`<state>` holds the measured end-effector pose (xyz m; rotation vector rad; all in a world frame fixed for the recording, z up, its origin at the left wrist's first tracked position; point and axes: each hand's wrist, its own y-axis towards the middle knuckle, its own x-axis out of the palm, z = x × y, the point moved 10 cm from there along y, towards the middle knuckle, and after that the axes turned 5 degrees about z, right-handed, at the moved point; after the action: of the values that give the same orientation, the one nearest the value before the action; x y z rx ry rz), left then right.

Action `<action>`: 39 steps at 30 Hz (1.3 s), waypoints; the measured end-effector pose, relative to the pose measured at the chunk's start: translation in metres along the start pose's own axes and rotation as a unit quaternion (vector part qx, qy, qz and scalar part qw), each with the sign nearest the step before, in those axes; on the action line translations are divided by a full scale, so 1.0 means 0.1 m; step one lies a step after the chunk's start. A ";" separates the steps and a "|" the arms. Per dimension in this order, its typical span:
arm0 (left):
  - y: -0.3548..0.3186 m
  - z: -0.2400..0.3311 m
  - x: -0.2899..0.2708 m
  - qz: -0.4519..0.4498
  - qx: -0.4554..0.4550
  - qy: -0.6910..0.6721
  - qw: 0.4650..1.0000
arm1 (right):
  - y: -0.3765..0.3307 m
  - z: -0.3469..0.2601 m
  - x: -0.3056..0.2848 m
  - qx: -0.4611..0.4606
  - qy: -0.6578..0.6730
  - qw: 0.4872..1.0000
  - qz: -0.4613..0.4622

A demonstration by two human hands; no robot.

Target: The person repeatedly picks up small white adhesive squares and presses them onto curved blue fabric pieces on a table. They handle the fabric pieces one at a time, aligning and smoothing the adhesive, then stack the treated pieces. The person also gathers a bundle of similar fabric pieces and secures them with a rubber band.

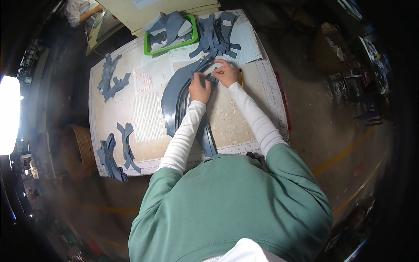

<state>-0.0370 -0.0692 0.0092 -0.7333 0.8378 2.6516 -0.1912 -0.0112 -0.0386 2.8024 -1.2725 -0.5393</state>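
Note:
A thick stack of long, curved blue-grey cut pieces point(174, 94), smooth like leather, lies fanned out at the middle of the table. My left hand point(199, 89) is closed over the stack's upper right part, its fingers curled round the edges of the pieces. Close by on the right, my right hand point(226, 74) has thumb and fingertips brought together at the far end of the stack. What it pinches is too small to make out. From under my left forearm, the tails of some pieces point(205, 137) reach toward the table's near edge.
Behind the stack stands a green basket point(195, 32) holding blue-grey and white pieces. Bundles of smaller pieces point(214, 37) lie beside it; others point(111, 78) are at the table's left. Printed sheets point(148, 115) lie flat. Another person's arm point(89, 14) shows at the far left.

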 end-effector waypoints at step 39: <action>-0.08 -0.07 0.20 -0.135 0.036 0.089 0.986 | 0.00 0.08 0.03 0.015 0.016 1.000 -0.011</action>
<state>-0.0475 -0.0652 -0.0102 -1.0010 0.8092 2.3300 -0.1921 -0.0118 -0.0472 2.8409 -1.2564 -0.4770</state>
